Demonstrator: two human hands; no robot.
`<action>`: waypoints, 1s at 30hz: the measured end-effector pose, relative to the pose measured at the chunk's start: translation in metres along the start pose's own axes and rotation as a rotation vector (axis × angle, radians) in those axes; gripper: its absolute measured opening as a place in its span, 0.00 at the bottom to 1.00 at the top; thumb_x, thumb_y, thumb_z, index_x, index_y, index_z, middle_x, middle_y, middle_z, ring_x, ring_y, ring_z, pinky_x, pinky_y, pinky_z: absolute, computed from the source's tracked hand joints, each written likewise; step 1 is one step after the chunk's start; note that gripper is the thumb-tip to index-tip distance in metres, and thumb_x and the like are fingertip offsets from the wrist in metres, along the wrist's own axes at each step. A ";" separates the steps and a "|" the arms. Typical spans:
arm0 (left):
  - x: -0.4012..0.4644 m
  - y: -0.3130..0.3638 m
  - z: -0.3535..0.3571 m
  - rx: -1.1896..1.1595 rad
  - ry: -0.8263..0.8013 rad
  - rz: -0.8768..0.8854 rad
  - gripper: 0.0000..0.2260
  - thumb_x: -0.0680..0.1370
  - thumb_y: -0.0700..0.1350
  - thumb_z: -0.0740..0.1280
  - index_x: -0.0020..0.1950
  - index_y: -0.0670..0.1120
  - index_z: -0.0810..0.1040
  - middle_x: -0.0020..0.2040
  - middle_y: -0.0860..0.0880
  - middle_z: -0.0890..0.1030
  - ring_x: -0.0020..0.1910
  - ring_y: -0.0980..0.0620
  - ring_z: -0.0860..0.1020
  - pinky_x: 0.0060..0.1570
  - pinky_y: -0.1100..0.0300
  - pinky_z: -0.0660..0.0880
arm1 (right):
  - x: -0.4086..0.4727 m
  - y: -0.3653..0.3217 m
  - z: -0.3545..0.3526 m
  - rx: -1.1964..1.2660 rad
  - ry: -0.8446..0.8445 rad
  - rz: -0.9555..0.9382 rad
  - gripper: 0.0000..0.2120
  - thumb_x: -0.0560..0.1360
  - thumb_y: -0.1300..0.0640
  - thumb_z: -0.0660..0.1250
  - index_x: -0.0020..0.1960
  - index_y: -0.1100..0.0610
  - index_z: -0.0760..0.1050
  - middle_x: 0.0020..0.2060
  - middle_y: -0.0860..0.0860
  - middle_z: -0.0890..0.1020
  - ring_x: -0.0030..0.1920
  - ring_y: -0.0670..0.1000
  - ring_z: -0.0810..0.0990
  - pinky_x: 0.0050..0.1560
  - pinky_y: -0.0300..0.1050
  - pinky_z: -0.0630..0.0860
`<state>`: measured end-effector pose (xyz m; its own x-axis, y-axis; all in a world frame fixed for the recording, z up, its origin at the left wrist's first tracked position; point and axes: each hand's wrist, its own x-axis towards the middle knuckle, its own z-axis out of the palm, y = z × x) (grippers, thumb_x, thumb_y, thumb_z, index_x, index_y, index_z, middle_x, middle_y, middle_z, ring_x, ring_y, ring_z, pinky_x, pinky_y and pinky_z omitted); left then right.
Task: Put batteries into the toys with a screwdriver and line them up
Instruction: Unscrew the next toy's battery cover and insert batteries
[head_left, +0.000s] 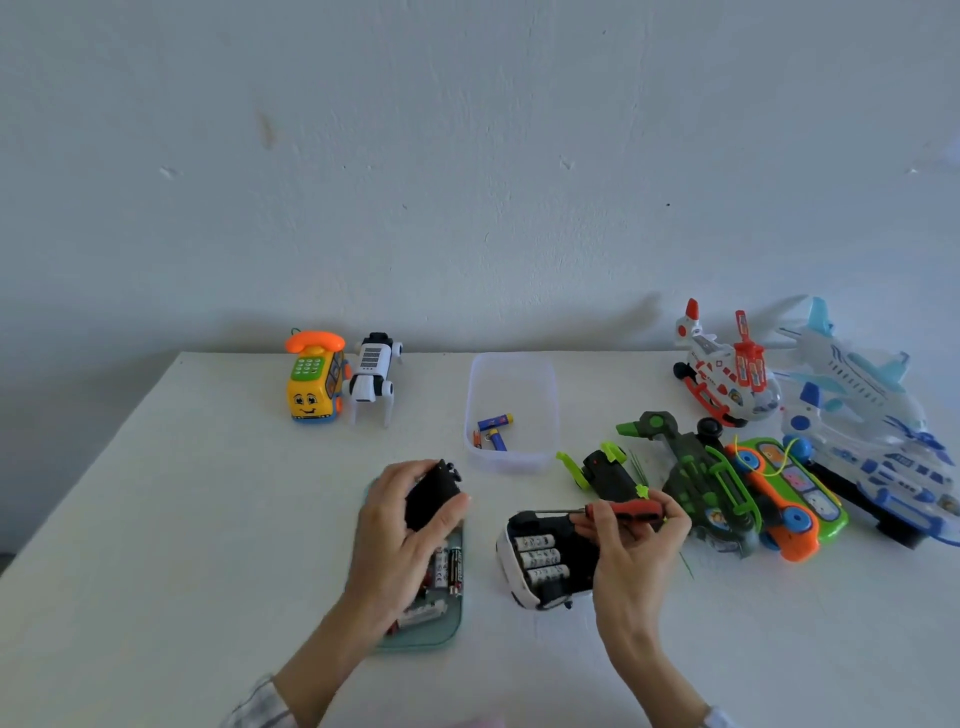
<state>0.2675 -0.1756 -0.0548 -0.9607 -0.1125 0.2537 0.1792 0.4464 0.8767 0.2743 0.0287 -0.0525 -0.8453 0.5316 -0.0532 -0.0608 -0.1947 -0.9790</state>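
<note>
Left hand (402, 525) gripping black cover (432, 496), right hand (631, 545) pinching screwdriver (615, 510) over upturned toy (545, 564) with batteries (540, 558)

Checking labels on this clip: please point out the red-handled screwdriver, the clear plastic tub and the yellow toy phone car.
red-handled screwdriver (626, 510): head view, on the red handle in the right hand.
clear plastic tub (551, 415): head view, on its right wall.
yellow toy phone car (310, 399): head view, on the smiling front face.
</note>
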 end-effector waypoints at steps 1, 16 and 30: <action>0.005 -0.016 -0.016 0.121 0.007 -0.048 0.23 0.70 0.69 0.63 0.56 0.55 0.77 0.52 0.54 0.78 0.55 0.51 0.76 0.54 0.54 0.74 | 0.000 0.002 0.000 0.002 -0.002 -0.001 0.18 0.77 0.66 0.64 0.58 0.48 0.62 0.49 0.64 0.78 0.41 0.56 0.84 0.49 0.49 0.81; -0.004 -0.069 -0.063 0.694 -0.027 -0.307 0.49 0.64 0.80 0.53 0.73 0.47 0.67 0.72 0.43 0.66 0.72 0.43 0.62 0.70 0.43 0.60 | 0.000 0.004 0.001 -0.003 -0.014 -0.049 0.19 0.76 0.67 0.65 0.59 0.50 0.62 0.47 0.65 0.79 0.41 0.55 0.83 0.45 0.44 0.81; -0.021 0.032 0.052 0.373 -0.463 0.103 0.43 0.67 0.60 0.74 0.75 0.46 0.60 0.68 0.54 0.65 0.65 0.59 0.66 0.65 0.70 0.62 | 0.000 -0.006 -0.003 -0.007 -0.027 -0.102 0.19 0.76 0.67 0.65 0.61 0.52 0.63 0.41 0.60 0.78 0.34 0.54 0.81 0.38 0.42 0.80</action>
<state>0.2826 -0.1127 -0.0533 -0.9496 0.3091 0.0520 0.2706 0.7250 0.6334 0.2765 0.0327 -0.0469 -0.8491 0.5257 0.0521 -0.1439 -0.1353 -0.9803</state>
